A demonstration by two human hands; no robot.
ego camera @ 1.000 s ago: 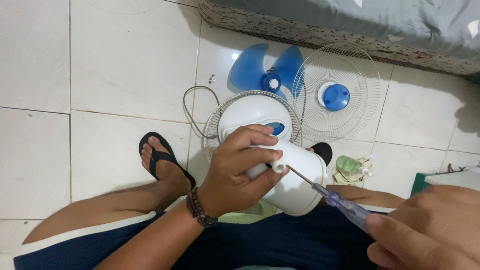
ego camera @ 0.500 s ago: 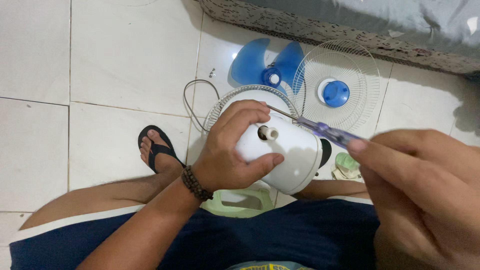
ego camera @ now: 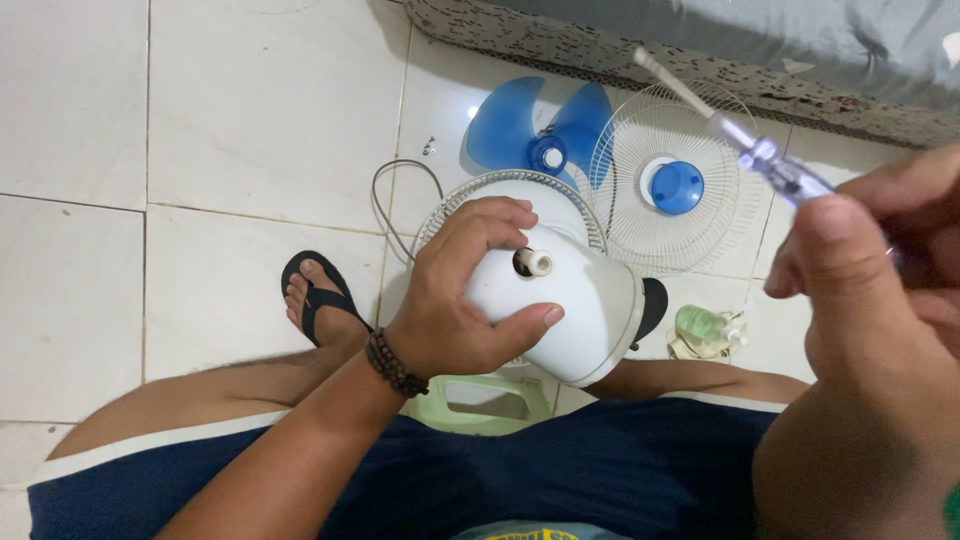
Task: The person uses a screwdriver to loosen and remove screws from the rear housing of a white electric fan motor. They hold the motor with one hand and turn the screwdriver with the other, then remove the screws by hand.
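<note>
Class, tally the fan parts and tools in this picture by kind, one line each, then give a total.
White plastic fan motor housing: 1
Blue plastic fan blade: 1
White wire fan guards: 2
Clear-handled screwdriver: 1
Total: 5

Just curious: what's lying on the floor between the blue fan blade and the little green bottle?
In the head view, the round wire fan guard with its blue centre cap lies between the fan blade and the green bottle.

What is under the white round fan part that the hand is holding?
Under the white fan housing, held by the left hand, a wire fan guard and a pale green stool show. The housing covers the rest of both and the floor between.
</note>
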